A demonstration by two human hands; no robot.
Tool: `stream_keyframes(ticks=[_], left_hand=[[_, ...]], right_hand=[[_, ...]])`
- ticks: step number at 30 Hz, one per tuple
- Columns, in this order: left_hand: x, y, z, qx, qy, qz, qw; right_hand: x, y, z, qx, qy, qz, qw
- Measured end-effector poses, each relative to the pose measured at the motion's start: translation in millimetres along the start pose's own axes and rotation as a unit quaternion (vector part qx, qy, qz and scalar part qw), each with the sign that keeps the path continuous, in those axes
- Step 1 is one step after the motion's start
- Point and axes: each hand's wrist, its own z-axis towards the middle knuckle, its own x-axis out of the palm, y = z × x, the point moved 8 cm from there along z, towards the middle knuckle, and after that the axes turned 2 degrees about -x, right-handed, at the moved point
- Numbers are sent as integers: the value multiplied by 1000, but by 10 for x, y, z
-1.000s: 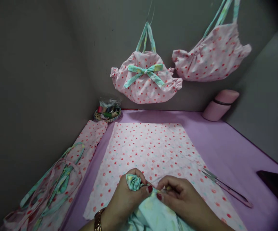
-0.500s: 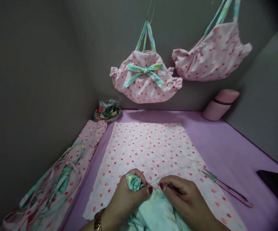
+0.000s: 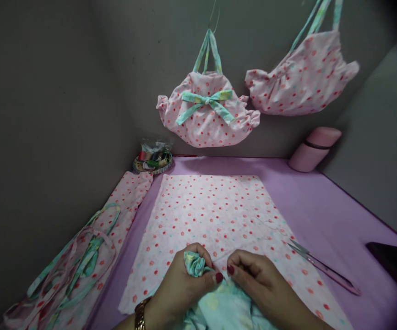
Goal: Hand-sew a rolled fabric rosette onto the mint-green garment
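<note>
A mint-green cloth with yellow patches [image 3: 224, 305] lies bunched below and between my hands. My left hand [image 3: 187, 279] is closed on it, and a gathered, ruffled end pokes out above the thumb. Close by on the right, my right hand [image 3: 258, 279] pinches thumb and forefinger together just above the cloth; whatever is in that pinch is too small to make out. Under both hands a pink dotted fabric sheet [image 3: 208, 206] is spread flat. A loose thread lies faintly on its right part.
Pink-handled scissors [image 3: 325, 268] lie to the right, near a dark flat object [image 3: 390, 266]. Fabric strips [image 3: 88, 256] are heaped at left. Behind stand a basket of thread spools [image 3: 153, 160] and a pink bottle [image 3: 313, 151]. Two dotted bags hang above, one with a bow [image 3: 207, 130].
My left hand has shifted slightly right and turned a little, carrying the gathered end of the cloth along. My right hand stays almost in place, still pinching.
</note>
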Motion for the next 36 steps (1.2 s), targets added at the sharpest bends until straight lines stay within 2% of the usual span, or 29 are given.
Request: stream_keyframes(ticks=[8, 14, 19, 23, 26, 28, 31, 33, 36], left_hand=[[53, -9, 1, -1, 28, 30, 999], [120, -34, -28, 13, 61, 90, 994], [130, -7, -46, 21, 54, 120, 991], [70, 6, -26, 13, 17, 50, 999], [35, 19, -8, -1, 3, 12, 1000], [7, 15, -1, -3, -8, 8, 1000], [-28, 15, 7, -15, -28, 1, 999], [-41, 18, 11, -27, -39, -4, 999], [-45, 14, 11, -39, -48, -4, 998]], right_hand=[[82, -55, -47, 41, 19, 118, 992], [148, -31, -60, 46, 19, 161, 986], [194, -61, -30, 47, 15, 183, 982], [36, -91, -21, 44, -41, 77, 995], [-100, 28, -61, -11, -66, -46, 997], [-117, 192, -102, -93, -60, -148, 983], [-15, 377, -169, -209, -26, -253, 944], [40, 397, -184, -239, -14, -280, 930], [52, 349, -167, -235, -23, -290, 927]])
